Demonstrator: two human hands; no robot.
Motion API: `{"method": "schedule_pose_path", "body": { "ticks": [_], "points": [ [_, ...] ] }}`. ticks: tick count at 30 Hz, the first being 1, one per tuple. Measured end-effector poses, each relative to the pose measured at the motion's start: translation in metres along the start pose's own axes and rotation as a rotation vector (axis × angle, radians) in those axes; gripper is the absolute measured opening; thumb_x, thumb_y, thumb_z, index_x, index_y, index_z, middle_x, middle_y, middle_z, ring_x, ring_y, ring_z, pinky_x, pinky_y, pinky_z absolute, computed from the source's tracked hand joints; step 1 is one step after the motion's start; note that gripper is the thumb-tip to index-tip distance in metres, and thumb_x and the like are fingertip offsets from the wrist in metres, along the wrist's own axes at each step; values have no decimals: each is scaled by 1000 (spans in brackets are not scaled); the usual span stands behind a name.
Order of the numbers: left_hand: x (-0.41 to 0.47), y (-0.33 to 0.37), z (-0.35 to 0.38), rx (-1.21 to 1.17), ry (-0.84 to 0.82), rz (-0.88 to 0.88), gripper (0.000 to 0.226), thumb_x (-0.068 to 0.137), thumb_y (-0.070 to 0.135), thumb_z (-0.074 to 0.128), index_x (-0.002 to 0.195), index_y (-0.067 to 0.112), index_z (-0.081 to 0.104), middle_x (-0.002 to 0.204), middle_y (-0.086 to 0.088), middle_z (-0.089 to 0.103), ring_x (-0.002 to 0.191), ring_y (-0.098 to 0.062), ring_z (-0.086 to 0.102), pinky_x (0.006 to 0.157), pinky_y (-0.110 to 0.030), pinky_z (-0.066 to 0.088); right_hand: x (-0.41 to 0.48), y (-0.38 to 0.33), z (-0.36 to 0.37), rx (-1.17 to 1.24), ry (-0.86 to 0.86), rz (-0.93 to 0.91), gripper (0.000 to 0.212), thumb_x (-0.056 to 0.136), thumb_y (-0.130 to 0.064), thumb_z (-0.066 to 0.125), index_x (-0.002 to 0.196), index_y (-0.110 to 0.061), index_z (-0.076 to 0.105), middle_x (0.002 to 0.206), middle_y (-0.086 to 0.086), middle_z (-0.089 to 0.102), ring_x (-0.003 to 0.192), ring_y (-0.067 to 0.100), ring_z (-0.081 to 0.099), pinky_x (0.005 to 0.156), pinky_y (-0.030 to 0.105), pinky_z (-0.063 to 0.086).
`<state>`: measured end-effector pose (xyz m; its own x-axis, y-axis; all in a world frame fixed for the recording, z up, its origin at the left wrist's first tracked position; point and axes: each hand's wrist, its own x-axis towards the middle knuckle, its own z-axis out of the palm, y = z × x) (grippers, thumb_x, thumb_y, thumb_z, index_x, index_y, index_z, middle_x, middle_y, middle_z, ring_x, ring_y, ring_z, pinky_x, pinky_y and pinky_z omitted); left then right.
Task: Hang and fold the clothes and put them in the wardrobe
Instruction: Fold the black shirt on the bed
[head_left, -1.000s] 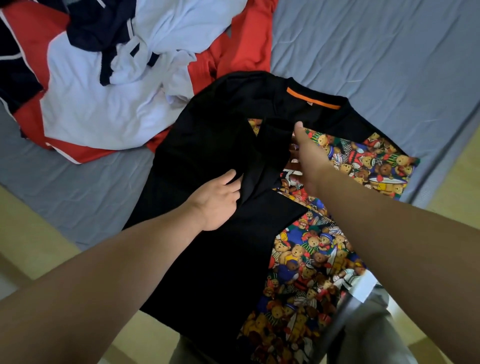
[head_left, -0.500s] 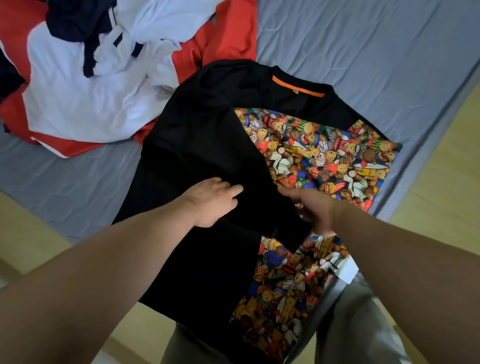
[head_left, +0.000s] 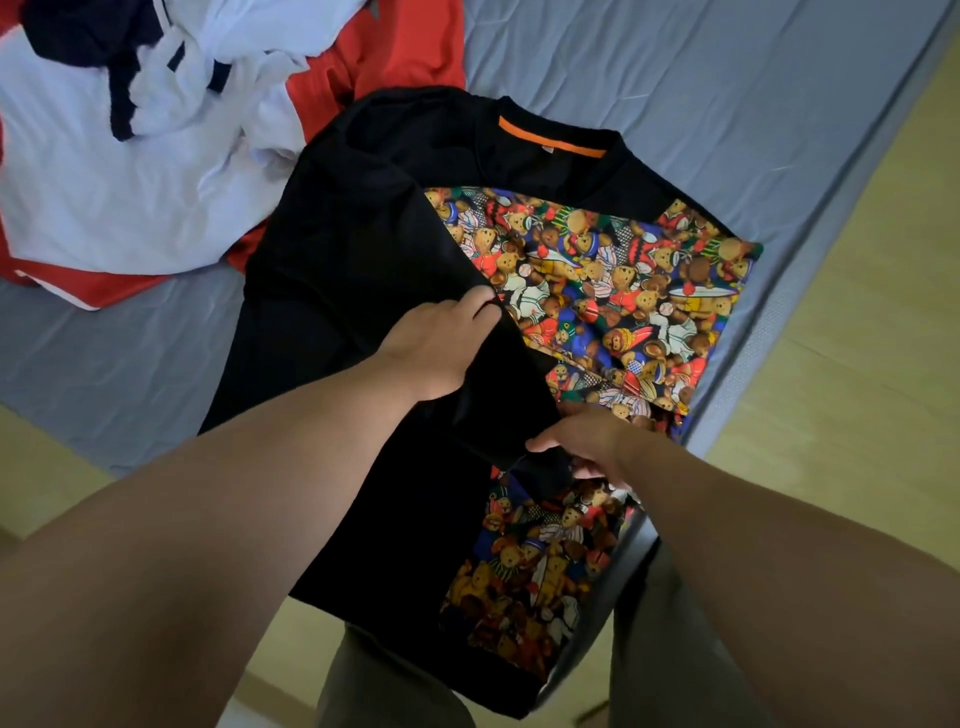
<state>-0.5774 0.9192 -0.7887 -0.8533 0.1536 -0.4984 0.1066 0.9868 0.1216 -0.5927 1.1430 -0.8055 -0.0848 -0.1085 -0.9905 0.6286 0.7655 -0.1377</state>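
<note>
Well, the grey bed (head_left: 675, 78) carries the black bear-print shirt (head_left: 363, 234) at its near edge, hem overhanging, collar toward the bed's middle, long axis running away from the person. The unfolded pile (head_left: 130, 197) lies further in. The left hand (head_left: 441, 348), fingers curled, grips the folded side; the right hand (head_left: 587, 447) pinches the black sleeve (head_left: 519, 395). Best lay that sleeve flat along the fold, edges parallel.

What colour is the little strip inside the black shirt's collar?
The strip is orange, seen best in the head view.
</note>
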Motion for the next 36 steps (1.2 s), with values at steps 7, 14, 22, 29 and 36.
{"method": "schedule_pose_path", "body": {
  "ticks": [7,14,22,29,36],
  "points": [
    [24,39,4,-16,-162,144,57,86,13,54,142,18,43,156,0,31,96,-25,61,73,-41,54,15,22,7,26,219,31,41,103,-14,42,140,1,50,140,23,54,113,36,58,91,41,50],
    [25,62,12,14,-251,180,30,89,23,56,118,15,56,132,-4,44,90,-25,57,67,-38,47,7,41,16,712,2,315,27,100,-33,52,111,-11,61,106,12,70,90,27,67,66,33,52],
    [39,77,12,-138,-274,-32,17,90,25,55,101,18,43,104,-6,60,81,-26,50,62,-33,37,7,53,24,1287,-34,243,11,98,-22,63,95,-13,69,66,1,68,57,14,60,45,24,38],
    [47,82,11,-159,-306,-94,27,93,23,55,119,17,54,117,-7,59,105,-31,58,72,-35,43,4,60,21,1100,-92,100,29,86,-29,79,113,-18,73,106,1,77,85,20,66,63,27,42],
    [53,68,2,13,-344,-54,35,92,17,57,127,16,52,128,-6,49,99,-30,59,66,-38,45,14,45,14,653,170,115,31,89,-19,72,116,-6,66,117,19,68,91,26,66,78,41,60]
  ]
}}
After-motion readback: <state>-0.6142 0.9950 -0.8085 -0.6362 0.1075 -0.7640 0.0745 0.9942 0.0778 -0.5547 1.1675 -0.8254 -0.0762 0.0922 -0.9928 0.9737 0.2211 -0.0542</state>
